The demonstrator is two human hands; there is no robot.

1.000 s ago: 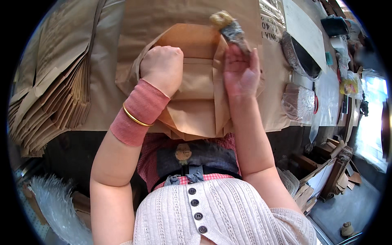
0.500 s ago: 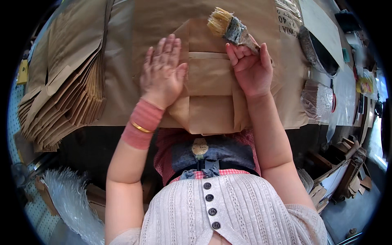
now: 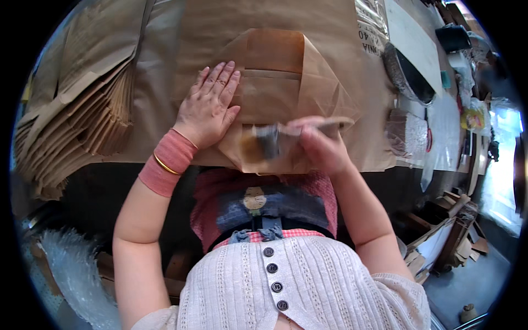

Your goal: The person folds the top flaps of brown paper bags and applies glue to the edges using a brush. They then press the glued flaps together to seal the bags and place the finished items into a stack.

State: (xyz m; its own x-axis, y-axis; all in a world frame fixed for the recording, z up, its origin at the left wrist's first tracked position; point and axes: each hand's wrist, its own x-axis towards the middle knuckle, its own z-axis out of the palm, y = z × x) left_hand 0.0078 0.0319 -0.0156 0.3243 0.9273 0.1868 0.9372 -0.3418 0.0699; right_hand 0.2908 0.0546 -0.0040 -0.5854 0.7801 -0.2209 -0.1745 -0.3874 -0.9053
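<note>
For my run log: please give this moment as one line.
left hand flat on brown paper bag | right hand holds brush over bag's near flap

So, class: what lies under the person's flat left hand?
The left hand presses on a folded brown paper bag, which lies on a brown paper sheet. Whatever is beneath that sheet is covered.

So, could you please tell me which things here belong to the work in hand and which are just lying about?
In use: left hand flat on the folded paper bag; right hand holding the brush.

Lying about: stack of paper bags, dark bowl, plastic-wrapped bundle.
</note>
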